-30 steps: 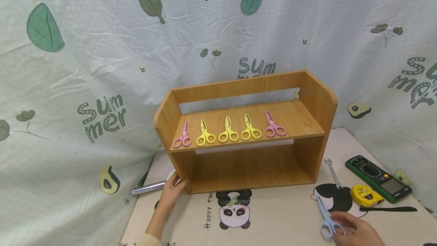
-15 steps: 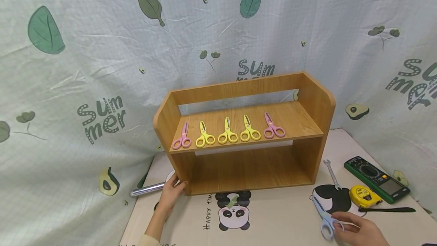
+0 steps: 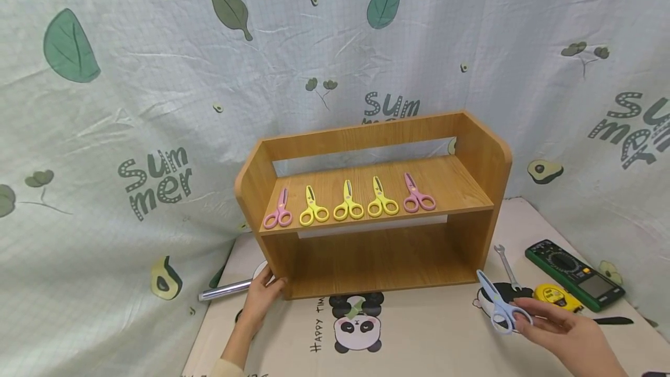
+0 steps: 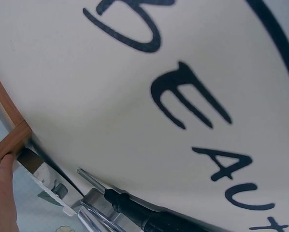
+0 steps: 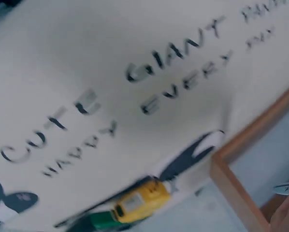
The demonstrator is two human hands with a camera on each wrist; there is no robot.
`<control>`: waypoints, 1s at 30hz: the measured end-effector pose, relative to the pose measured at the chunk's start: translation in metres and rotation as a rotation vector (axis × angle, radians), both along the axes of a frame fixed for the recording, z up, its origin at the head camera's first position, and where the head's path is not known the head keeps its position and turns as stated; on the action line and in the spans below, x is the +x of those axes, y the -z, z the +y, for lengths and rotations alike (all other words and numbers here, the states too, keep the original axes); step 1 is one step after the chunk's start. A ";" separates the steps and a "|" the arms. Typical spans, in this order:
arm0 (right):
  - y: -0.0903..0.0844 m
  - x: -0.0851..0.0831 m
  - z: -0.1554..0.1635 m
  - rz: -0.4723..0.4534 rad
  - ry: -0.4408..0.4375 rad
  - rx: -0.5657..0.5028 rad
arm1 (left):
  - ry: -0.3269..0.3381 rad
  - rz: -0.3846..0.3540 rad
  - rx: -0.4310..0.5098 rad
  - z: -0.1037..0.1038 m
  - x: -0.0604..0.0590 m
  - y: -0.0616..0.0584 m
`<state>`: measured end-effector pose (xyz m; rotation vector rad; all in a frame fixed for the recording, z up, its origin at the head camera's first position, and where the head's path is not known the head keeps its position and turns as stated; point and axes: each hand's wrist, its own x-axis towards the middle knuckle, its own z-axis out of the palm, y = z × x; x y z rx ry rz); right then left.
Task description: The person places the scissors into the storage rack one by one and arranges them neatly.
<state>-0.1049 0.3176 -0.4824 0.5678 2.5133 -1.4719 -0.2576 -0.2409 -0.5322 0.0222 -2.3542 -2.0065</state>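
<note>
Right hand (image 3: 567, 336) is pinching the blue scissors (image 3: 497, 304) by the handle loops, lifted off the panda mat (image 3: 419, 336) just right of the wooden shelf (image 3: 377, 191). Left hand (image 3: 260, 301) rests with relaxed fingers against the shelf's lower left corner, steadying it I think. Keep the blades pointed away and line it up beside the pink scissors (image 3: 417, 195) at the row's right end.

A pale cloth backdrop (image 3: 131, 103), printed with leaves, avocados and "Summer", hangs behind the work area. A cream mat (image 3: 419, 336) with panda prints covers the surface under both hands. Lighting is even.
</note>
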 end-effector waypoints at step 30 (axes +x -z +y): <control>-0.154 -0.069 -0.053 0.625 -0.129 0.124 | 0.020 0.001 -0.026 -0.001 0.001 -0.002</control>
